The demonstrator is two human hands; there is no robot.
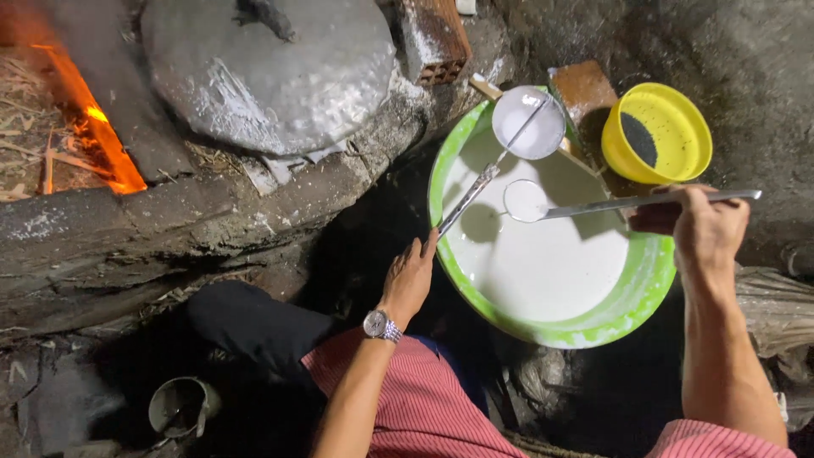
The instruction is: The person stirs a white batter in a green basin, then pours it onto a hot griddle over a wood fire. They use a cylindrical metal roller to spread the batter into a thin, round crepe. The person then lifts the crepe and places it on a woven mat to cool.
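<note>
Two hands — right hand [699, 225], left hand [409, 276] — two ladles [527, 201]

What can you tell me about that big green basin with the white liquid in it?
The green basin is wide, round and shallow, apparently plastic, its rim smeared with white. It holds a smooth white liquid filling most of it. It sits low beside a clay stove, below a yellow bowl. The left hand rests at its near-left rim. The right hand holds a metal ladle over the liquid. A second ladle lies across the far rim.
</note>
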